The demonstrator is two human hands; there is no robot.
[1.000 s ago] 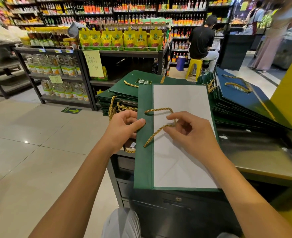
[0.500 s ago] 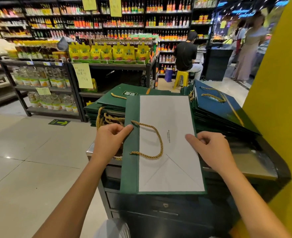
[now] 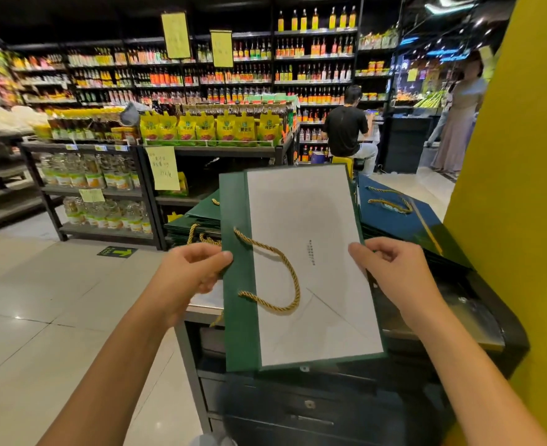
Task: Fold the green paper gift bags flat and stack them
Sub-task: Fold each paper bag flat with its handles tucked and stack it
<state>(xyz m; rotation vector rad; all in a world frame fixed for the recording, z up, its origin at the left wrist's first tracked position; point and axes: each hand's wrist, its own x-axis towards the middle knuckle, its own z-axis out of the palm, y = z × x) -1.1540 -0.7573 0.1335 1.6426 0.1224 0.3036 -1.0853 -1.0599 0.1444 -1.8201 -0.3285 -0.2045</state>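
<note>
Your left hand [image 3: 188,272] pinches the green left edge of a flattened gift bag [image 3: 314,220] while your right hand [image 3: 394,268] grips its right edge, so the bag hangs between them above the dark counter [image 3: 458,304], white face up, with its gold rope handle [image 3: 285,278] lying looped across it nearer your left hand. Just beyond your left hand sits a stack of green bags [image 3: 201,217]. Beyond your right hand lies a stack of dark blue bags [image 3: 401,220], with a yellow pillar [image 3: 507,188] further to its right.
</note>
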